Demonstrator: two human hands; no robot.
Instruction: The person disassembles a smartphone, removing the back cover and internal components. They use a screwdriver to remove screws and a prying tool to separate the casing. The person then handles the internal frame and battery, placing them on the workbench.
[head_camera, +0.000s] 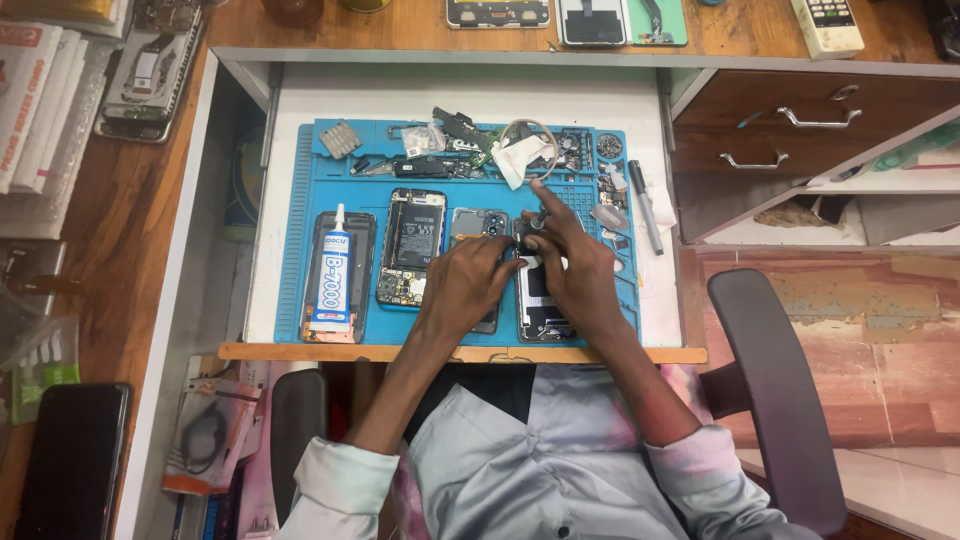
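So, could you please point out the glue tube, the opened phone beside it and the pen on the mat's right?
glue tube (332, 275), head view, middle of its body.
opened phone (411, 247), head view, on its battery.
pen (646, 207), head view, mid-barrel.

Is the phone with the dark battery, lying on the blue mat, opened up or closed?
Opened up: the phone with the dark battery on the blue mat shows bare battery and circuit board.

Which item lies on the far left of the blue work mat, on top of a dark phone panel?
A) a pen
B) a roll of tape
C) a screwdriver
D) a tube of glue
D: the white tube of glue lies lengthwise on the dark panel at the blue mat's left end.
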